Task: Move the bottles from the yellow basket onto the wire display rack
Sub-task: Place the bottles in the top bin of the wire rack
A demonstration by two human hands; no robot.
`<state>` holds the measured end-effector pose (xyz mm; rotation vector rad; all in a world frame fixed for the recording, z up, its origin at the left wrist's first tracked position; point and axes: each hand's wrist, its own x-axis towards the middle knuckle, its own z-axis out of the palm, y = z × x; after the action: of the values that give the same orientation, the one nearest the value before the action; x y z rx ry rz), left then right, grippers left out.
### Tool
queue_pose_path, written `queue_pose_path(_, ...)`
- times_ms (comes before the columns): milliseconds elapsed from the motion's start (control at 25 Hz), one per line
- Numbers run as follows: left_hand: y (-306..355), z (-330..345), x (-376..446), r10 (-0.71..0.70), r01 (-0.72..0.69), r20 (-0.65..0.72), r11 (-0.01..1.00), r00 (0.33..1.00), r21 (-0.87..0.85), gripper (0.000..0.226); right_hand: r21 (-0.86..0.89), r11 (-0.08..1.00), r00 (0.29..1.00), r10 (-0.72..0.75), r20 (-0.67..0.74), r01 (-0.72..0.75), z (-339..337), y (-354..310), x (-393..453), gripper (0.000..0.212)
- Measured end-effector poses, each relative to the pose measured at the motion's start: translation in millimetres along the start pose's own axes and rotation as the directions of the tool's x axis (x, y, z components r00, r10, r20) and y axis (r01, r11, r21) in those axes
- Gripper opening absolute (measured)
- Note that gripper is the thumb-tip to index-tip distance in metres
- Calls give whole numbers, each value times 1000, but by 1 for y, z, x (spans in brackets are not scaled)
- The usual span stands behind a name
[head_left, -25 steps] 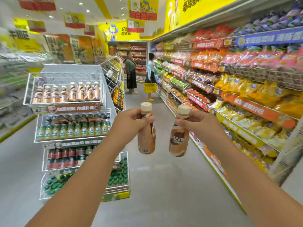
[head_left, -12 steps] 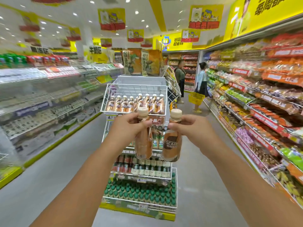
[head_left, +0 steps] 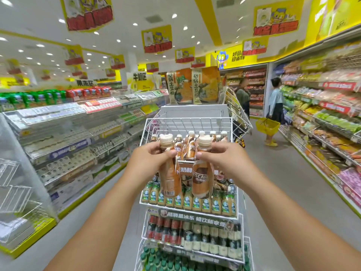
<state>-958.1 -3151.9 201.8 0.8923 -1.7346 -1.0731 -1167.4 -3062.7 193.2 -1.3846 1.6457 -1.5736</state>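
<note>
Head view: my left hand [head_left: 148,163] grips one bottle [head_left: 169,177] at the neck and my right hand [head_left: 224,161] grips the other bottle [head_left: 201,178], both hanging upright in front of the rack [head_left: 187,122]. I judge them full, fairly heavy, smooth plastic; a body grip would be surer. My hands hide the top tier's front edge. The basket I'm unloading is out of view.

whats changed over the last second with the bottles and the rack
The view has swung left and closed in: the wire display rack now stands straight ahead and nearer. Both bottles are now in front of its top basket. Unchanged: left hand grips the left bottle, right hand the right bottle.
</note>
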Motion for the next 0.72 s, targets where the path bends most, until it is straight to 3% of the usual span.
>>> queue_pose_path(240,-28,4,123,-16,12,-49,997,999,-82,28,-50,999,1000,11,23,-10,6,18,124,18)
queue_pose_path(360,-49,-1,177,-15,12,-37,998,999,-60,22,-37,999,999,40,18,-40,23,34,177,19)
queue_pose_path(720,-138,-13,323,-30,31,134,1000,991,-5,20,-67,991,988,109,-113,-117,93,91,290,28)
